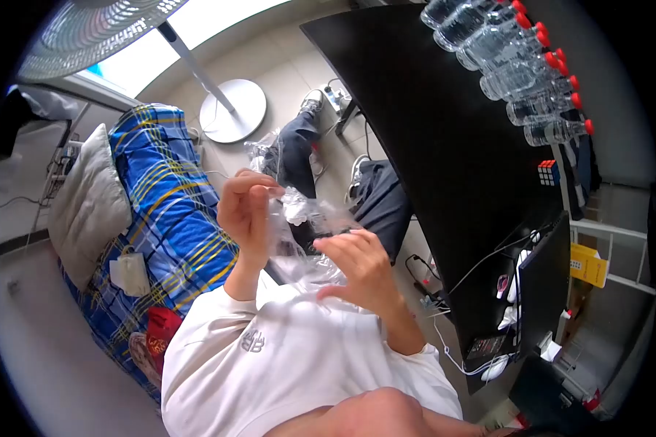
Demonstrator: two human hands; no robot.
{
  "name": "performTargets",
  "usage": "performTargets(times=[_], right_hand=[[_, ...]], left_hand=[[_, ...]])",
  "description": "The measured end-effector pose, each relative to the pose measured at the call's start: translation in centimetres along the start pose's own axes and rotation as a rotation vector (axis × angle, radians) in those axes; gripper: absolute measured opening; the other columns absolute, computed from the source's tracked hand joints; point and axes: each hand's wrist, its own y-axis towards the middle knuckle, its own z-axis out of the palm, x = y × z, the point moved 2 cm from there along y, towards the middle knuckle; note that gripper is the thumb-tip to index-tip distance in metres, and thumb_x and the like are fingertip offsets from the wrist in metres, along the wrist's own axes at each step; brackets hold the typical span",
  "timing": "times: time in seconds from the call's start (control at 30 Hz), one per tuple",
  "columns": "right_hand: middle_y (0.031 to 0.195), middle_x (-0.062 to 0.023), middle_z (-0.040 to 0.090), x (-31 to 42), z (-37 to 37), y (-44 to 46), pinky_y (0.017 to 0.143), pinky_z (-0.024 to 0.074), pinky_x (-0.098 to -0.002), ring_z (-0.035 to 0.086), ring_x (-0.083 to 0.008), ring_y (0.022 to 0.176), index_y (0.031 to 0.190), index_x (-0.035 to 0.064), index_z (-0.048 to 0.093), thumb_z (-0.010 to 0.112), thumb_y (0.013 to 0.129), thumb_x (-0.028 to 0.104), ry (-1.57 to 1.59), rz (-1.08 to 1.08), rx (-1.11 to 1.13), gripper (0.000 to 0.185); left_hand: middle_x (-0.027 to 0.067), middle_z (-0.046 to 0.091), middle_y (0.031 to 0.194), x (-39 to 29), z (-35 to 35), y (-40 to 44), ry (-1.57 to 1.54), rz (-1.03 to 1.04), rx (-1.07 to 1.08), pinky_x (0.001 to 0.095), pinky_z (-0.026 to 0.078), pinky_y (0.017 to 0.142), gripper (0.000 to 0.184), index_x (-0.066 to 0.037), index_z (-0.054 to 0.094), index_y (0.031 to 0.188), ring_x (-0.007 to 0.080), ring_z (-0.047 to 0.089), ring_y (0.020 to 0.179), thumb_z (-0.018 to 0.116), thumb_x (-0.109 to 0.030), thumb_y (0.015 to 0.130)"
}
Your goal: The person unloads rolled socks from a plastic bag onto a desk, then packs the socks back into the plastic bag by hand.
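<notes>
Mid-frame, the left hand (245, 213) pinches crumpled, clear plastic film (296, 207), seemingly keeping it raised; the right hand (364, 272) spreads beside it.

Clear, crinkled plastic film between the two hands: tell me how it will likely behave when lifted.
The clear, crinkled plastic film will probably be floppy, since it bunches and folds loosely. It looks light for its size, being thin enough to see through. Its shiny highlights suggest it may be slippery.
</notes>
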Motion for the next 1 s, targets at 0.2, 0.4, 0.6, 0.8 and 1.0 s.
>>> performTargets(times=[0.2,0.4,0.6,0.8,1.0], right_hand=[[0.100,-0.0012,0.072,0.1,2.3,2.0,0.100,0.0482,-0.0446,0.068,-0.0176,0.096,0.110,0.0097,0.074,0.080,0.077,0.033,-0.086,-0.157,0.074,0.041],[0.080,0.0035,0.068,4.8,-3.3,7.2,0.087,0.0497,-0.0366,0.066,-0.0121,0.078,0.087,0.0106,0.075,0.078,0.078,0.011,-0.272,-0.401,-0.331,0.010],[0.080,0.0017,0.065,5.8,-1.7,8.9,0.079,0.0507,-0.0334,0.064,-0.0130,0.073,0.086,0.0073,0.071,0.075,0.074,0.008,-0.209,-0.459,-0.349,0.013],[0.076,-0.0002,0.062,7.4,-2.2,9.9,0.076,0.0504,-0.0321,0.062,-0.0135,0.069,0.084,0.0061,0.069,0.073,0.075,0.008,-0.177,-0.440,-0.428,0.010],[0.104,-0.0027,0.066,8.9,-0.5,9.1,0.104,0.0414,-0.0495,0.059,-0.0172,0.104,0.097,0.0110,0.068,0.077,0.082,0.024,-0.113,-0.497,-0.419,0.021]], left_hand=[[0.0042,0.064,0.080,0.2,-4.2,2.3,0.044,-0.085,-0.166,0.0240,0.045,0.069,0.031,-0.002,0.059,0.095,0.0089,0.056,0.073,0.059,-0.030,0.107],[0.0164,0.068,0.116,0.3,-7.1,2.1,0.112,-0.240,-0.155,0.0317,0.050,0.093,0.041,0.001,0.057,0.126,0.0209,0.065,0.105,0.053,-0.035,0.108],[0.0248,0.045,0.148,6.4,-11.7,-2.9,-0.405,-0.324,0.107,0.0400,0.031,0.117,0.071,0.000,0.032,0.156,0.0305,0.043,0.138,0.051,-0.043,0.103],[0.0187,0.053,0.128,9.0,-9.3,-10.1,-0.717,-0.803,0.131,0.0355,0.038,0.104,0.076,0.000,0.031,0.156,0.0248,0.050,0.119,0.062,-0.035,0.097],[0.0126,0.061,0.109,9.0,-6.9,-7.6,-0.631,-0.891,0.228,0.0309,0.046,0.090,0.083,0.000,0.031,0.157,0.0191,0.058,0.099,0.073,-0.027,0.091]])
